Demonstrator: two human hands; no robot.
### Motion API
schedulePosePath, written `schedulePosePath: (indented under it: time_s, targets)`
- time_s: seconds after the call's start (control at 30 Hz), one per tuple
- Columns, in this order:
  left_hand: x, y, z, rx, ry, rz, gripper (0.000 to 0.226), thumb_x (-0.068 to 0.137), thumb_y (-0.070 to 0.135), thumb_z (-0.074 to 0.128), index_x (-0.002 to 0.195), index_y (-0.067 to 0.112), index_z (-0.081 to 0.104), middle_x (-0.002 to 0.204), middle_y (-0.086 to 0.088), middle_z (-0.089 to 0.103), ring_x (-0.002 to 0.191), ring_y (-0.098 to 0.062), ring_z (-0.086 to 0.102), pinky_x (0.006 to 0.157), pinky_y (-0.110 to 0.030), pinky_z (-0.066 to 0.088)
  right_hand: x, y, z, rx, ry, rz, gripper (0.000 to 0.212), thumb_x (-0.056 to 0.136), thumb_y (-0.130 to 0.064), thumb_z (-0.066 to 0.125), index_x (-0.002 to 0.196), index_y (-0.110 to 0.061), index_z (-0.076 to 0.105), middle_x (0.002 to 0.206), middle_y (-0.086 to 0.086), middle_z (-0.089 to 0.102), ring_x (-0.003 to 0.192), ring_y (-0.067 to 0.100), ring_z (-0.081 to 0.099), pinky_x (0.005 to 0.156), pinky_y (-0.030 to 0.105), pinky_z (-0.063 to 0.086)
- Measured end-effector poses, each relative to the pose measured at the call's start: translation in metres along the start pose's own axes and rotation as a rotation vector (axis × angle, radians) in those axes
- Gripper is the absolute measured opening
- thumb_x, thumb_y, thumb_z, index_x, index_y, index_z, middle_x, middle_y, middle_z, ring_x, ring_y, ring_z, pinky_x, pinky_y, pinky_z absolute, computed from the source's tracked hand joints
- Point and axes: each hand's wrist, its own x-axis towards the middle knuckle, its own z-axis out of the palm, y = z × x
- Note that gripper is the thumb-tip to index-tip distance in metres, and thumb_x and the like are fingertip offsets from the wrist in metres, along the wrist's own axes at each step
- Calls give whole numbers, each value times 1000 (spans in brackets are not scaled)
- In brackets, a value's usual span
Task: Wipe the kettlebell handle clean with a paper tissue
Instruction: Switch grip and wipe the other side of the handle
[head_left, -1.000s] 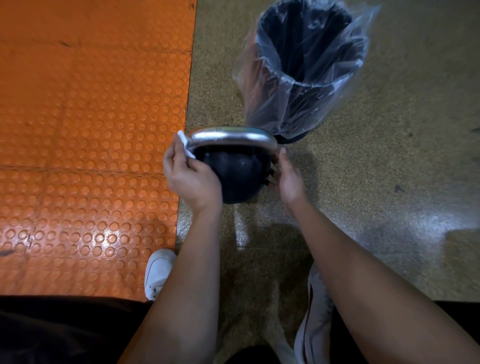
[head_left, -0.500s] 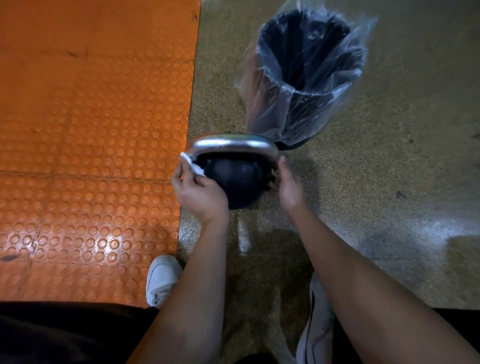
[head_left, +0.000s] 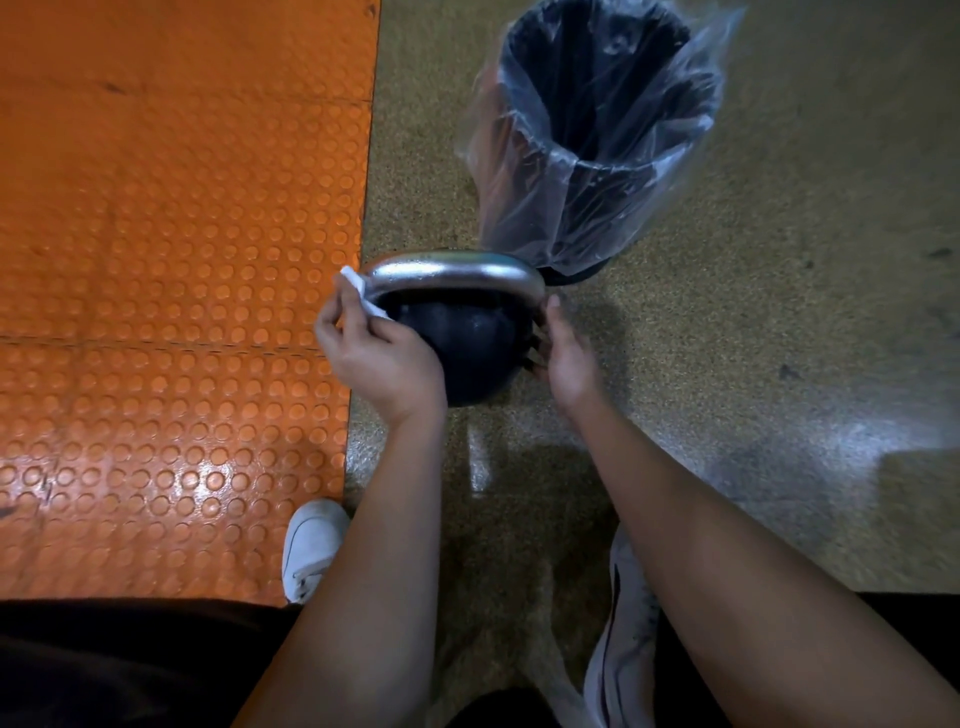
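Observation:
A black kettlebell (head_left: 460, 343) with a shiny metal handle (head_left: 452, 274) stands on the speckled floor in the middle of the head view. My left hand (head_left: 374, 353) pinches a white paper tissue (head_left: 361, 291) against the handle's left end, where the handle bends down. My right hand (head_left: 563, 348) rests against the kettlebell's right side below the handle's right end, fingers fairly straight; its fingertips are partly hidden behind the ball.
A black bin lined with a clear plastic bag (head_left: 597, 145) stands just behind the kettlebell to the right. An orange studded mat (head_left: 171, 260) covers the floor on the left. My two white shoes (head_left: 311, 551) (head_left: 621, 644) are below the kettlebell.
The tissue in my left hand slid down the handle's left bend and came back up to its upper left corner. My right hand stayed at the right side.

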Motion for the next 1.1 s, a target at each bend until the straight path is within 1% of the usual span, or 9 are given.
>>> schedulePosePath:
  time_s: [0.2,0.33,0.47,0.63,0.73,0.83,0.9,1.0,1.1]
  targets:
    - [-22,-14,-1,3,-20,-70,44,90,-5,47,130,-1,62,115,-21,58,106,-32,63,89,3,34,-11,-7,3,6,-5,-10,68,59,-103,54,102,-53,72,140,-1,67,132,26,59,114,58,44]
    - [-15,-4,1,-28,10,-5,44,88,-5,45,129,-3,62,114,-23,58,105,-22,60,90,0,35,-14,-10,3,-2,-4,-16,88,59,-104,53,124,-48,69,143,-1,64,134,26,57,114,59,43]
    - [-22,-14,-1,0,-30,-52,44,91,-7,46,132,-2,59,115,-22,56,103,-31,62,87,1,37,-20,-11,5,3,3,-43,100,59,-103,54,133,-37,69,141,0,66,134,27,58,114,58,44]
    - [-19,-4,3,-10,8,-25,43,92,-1,46,133,-1,59,116,-22,55,104,-29,62,90,-27,52,-19,-13,4,36,8,-23,83,63,-97,59,123,-41,72,136,1,69,129,26,62,112,57,47]
    - [-22,-5,5,-36,18,-10,41,93,3,48,132,0,61,115,-21,55,104,-22,60,90,-15,48,-19,-13,4,31,-2,-27,87,65,-97,58,127,-38,71,134,-2,69,131,26,61,112,57,47]
    - [-20,-6,1,-103,67,-165,37,93,11,58,129,4,65,108,-10,55,87,-16,58,75,1,38,-21,-10,3,-4,-4,-39,104,63,-101,53,140,-31,65,140,1,66,134,28,58,114,58,45]
    - [-15,0,0,-182,91,-196,34,91,13,64,124,7,67,108,-5,59,84,-17,63,75,-5,46,-23,-15,3,5,-1,-37,92,67,-96,54,134,-35,68,140,2,66,134,28,58,114,58,44]
    - [-13,5,2,-261,122,-205,29,88,13,69,116,8,67,108,-13,68,88,-22,71,76,-24,58,-21,-15,3,36,-5,-29,38,77,-84,57,91,-54,77,111,-14,75,125,24,63,113,58,46]
    - [-14,4,3,-298,126,-300,25,86,11,72,109,3,66,102,-15,71,83,-23,72,68,-17,56,-17,-11,2,-6,2,-62,44,69,-96,56,86,-60,75,120,-10,75,128,24,62,114,58,45]
